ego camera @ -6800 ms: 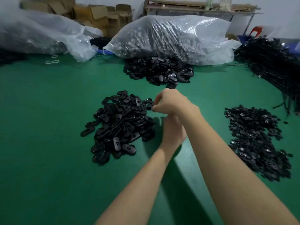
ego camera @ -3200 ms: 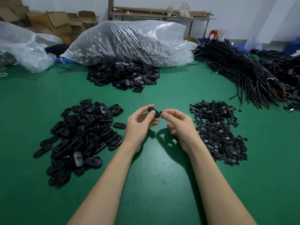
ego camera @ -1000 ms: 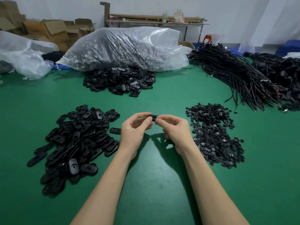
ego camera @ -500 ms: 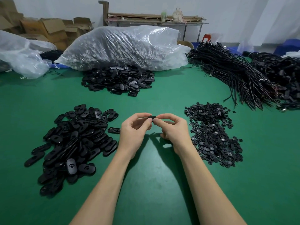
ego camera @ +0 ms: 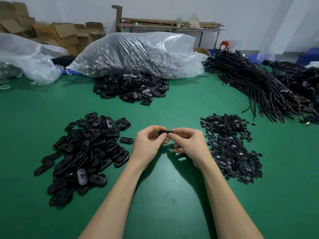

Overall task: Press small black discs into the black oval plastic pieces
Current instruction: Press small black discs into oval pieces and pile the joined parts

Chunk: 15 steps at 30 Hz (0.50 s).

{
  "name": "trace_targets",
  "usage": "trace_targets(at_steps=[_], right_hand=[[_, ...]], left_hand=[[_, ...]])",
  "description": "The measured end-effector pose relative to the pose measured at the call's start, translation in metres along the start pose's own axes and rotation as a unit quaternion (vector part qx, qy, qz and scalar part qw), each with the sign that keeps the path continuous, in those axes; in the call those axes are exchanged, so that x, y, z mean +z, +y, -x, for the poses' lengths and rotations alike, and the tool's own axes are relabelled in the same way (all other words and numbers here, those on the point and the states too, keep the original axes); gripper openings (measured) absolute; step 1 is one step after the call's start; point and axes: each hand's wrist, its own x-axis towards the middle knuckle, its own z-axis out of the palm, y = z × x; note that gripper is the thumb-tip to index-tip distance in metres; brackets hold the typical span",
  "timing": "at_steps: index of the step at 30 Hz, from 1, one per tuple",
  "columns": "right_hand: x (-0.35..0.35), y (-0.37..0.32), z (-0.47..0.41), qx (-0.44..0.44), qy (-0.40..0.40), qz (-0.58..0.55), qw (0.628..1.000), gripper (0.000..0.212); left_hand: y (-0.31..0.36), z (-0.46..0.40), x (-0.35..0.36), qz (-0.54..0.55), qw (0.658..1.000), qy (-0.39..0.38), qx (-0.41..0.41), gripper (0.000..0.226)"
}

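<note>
Black oval piece (ego camera: 165,132) pinched between both hands

no readable text anywhere (cardboard boxes (ego camera: 57,34) look unmarked).

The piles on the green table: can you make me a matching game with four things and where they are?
Things:
1. pile of oval pieces
2. pile of small discs
3. black cords
4. oval piece being worked on

Places:
A. far right of the table
B. between the left hand and the right hand
C. left of the hands
D. right of the hands

Pairs: 1-C, 2-D, 3-A, 4-B
</note>
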Motion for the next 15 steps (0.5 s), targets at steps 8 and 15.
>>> trace_targets(at_steps=[8, 15], right_hand=[[0.0005, 0.0045, -0.0009, -0.025, 0.031, 0.067, 0.997, 0.008], [0.0015, 0.0063, 0.0006, -0.046, 0.032, 0.141, 0.988, 0.012]], left_hand=[[-0.0017, -0.0016, -0.0001, -0.042, 0.999, 0.004, -0.018, 0.015], [0.0008, 0.0009, 0.0016, -0.129, 0.992, 0.005, -0.009, 0.013]])
